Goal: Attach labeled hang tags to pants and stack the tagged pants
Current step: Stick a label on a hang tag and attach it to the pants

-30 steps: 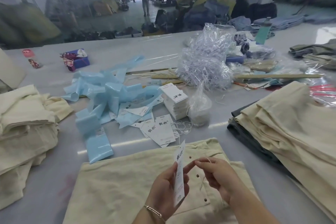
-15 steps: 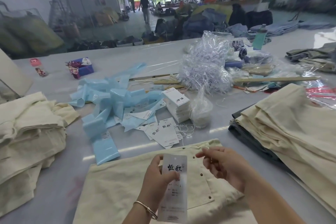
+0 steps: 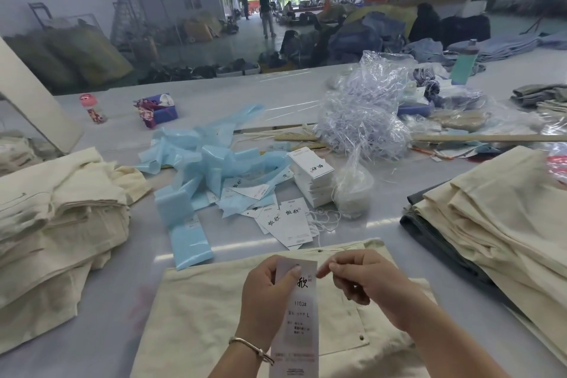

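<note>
Head view: tagging is midway.
The left hand [image 3: 270, 288] is gripping a hang tag [image 3: 299, 310] over cream pants [image 3: 199, 316] on the tabletop [image 3: 92, 356]; the right hand [image 3: 365, 282] is pinching at its top, its string unclear. Pants piles [image 3: 491, 224] are waiting alongside.

The held tag [image 3: 299, 313] is showing a brush character "欣", then "1103#" and a size "L", its smaller print staying too blurred to read, while the loose tags [image 3: 287, 221] and tag stack [image 3: 313, 176] are showing "恒欣".
</note>
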A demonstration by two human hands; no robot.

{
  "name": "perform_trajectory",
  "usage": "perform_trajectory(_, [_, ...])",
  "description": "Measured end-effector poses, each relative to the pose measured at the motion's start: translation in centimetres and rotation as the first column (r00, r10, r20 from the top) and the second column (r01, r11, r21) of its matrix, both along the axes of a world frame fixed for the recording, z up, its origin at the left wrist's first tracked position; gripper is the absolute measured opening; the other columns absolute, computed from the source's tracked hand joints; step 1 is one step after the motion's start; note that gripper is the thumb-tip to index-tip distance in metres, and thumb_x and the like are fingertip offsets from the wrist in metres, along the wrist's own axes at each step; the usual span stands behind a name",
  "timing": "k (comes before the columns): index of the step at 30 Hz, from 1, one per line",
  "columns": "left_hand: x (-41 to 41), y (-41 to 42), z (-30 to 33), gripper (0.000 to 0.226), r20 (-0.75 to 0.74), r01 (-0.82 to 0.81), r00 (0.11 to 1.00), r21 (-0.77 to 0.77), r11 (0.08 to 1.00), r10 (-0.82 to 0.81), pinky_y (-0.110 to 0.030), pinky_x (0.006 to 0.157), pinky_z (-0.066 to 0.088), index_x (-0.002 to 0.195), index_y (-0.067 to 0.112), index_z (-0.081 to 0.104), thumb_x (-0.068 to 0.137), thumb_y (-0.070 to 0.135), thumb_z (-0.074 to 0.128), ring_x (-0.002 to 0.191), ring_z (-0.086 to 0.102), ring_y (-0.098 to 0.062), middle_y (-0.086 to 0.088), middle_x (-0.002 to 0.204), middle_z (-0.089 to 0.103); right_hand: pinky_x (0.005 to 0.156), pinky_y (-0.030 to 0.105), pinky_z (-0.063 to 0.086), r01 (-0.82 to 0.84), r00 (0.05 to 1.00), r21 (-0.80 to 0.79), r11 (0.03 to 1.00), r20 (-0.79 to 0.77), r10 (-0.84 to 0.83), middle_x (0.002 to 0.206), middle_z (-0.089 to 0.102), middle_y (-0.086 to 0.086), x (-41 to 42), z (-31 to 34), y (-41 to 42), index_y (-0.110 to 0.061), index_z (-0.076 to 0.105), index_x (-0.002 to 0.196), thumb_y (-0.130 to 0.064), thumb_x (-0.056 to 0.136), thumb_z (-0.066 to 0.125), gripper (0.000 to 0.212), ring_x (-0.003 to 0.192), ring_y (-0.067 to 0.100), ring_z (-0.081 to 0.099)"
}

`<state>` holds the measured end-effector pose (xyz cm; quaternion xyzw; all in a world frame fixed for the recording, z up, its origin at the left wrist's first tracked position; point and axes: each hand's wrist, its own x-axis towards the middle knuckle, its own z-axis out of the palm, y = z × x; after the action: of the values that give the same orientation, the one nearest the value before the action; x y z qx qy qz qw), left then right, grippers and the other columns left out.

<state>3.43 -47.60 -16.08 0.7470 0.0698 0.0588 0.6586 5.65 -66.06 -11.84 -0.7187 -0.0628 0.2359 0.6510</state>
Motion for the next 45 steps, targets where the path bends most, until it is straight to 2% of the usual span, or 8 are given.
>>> perform_trajectory(4, [0.0,-0.6,0.3,0.020,0.017,0.033,0.999,0.020,0.999,-0.033,-0.035,0.061,0.043,0.075,0.016,0.071,0.077,0.033,0.061,0.061,0.054,-0.014,-0.010,0.066,0.063,0.043,0.019,0.020,0.022,1.000,0.003,1.000,0.015,-0.022,0.054,0.035,0.001,0.0,0.5,0.8,-0.015,0.043,0.051,-0.002,0.089,0.040,0.041,0.046,0.012,0.024])
perform_trajectory(8, [0.0,-1.1,0.8,0.018,0.034,0.061,0.997,0.046,0.997,-0.062,-0.035,0.063,0.048,0.079,0.030,0.076,0.079,0.031,0.058,0.064,0.061,-0.014,-0.003,0.071,0.071,0.041,0.017,0.017,0.007,1.000,-0.020,1.000,0.003,-0.007,0.049,0.030,-0.002,0.0,0.3,1.6,-0.017,0.029,0.050,-0.004,0.090,0.038,0.043,0.044,0.010,0.019])
perform_trajectory(14, [-0.1,-1.6,1.3,0.020,0.090,0.073,0.993,0.112,0.991,-0.083,-0.042,0.074,0.053,0.083,0.036,0.075,0.082,0.029,0.057,0.077,0.068,-0.021,0.005,0.079,0.075,0.038,0.016,0.016,0.021,1.000,-0.077,0.997,-0.010,-0.022,0.048,0.023,-0.001,0.1,0.0,2.4,-0.019,0.025,0.049,-0.005,0.090,0.038,0.045,0.040,0.008,0.017])
perform_trajectory(23, [-0.3,-1.9,1.2,0.017,0.107,0.078,0.990,0.167,0.983,-0.097,-0.038,0.071,0.052,0.080,0.026,0.075,0.084,0.028,0.058,0.072,0.066,-0.020,0.005,0.074,0.073,0.037,0.017,0.014,0.018,0.998,-0.121,0.992,-0.058,-0.025,0.046,0.022,-0.002,0.3,-0.3,2.4,-0.022,0.023,0.046,-0.008,0.087,0.038,0.046,0.039,0.010,0.015])
perform_trajectory(29, [-0.4,-1.9,1.3,0.020,0.096,0.077,0.990,0.215,0.974,-0.100,-0.035,0.070,0.051,0.080,0.023,0.075,0.091,0.012,0.063,0.070,0.065,-0.016,0.007,0.073,0.073,0.037,0.017,0.013,0.015,0.995,-0.144,0.990,-0.095,-0.029,0.045,0.023,-0.003,0.3,-0.5,2.2,-0.024,0.025,0.044,-0.009,0.086,0.037,0.046,0.038,0.009,0.015])
perform_trajectory(37, [-0.8,-2.4,1.5,0.020,0.128,0.131,0.978,0.248,0.960,-0.166,-0.038,0.071,0.054,0.086,0.023,0.075,0.087,0.031,0.056,0.074,0.068,-0.012,0.008,0.079,0.074,0.038,0.018,0.013,0.034,0.993,-0.138,0.990,-0.111,-0.049,0.045,0.023,-0.002,0.4,-0.5,2.0,-0.023,0.026,0.042,-0.009,0.086,0.037,0.048,0.038,0.009,0.015])
perform_trajectory(41, [-1.1,-2.6,1.6,0.032,0.106,0.159,0.980,0.101,0.982,-0.170,-0.031,0.060,0.053,0.090,0.030,0.077,0.092,0.034,0.045,0.075,0.068,-0.015,0.004,0.084,0.075,0.039,0.019,0.012,0.028,0.992,-0.120,0.992,-0.119,-0.042,0.047,0.023,-0.003,0.3,-0.5,1.9,-0.022,0.023,0.047,-0.010,0.086,0.038,0.043,0.040,0.010,0.014])
perform_trajectory(45, [-0.7,-2.6,1.8,0.032,0.019,0.150,0.989,-0.076,0.986,-0.148,-0.023,0.054,0.049,0.082,0.020,0.079,0.084,0.030,0.048,0.072,0.068,-0.014,-0.004,0.081,0.075,0.042,0.021,0.010,0.013,0.991,-0.125,0.992,-0.129,-0.030,0.047,0.023,-0.002,0.3,-0.6,1.5,-0.021,0.024,0.046,-0.011,0.083,0.039,0.041,0.044,0.013,0.012])
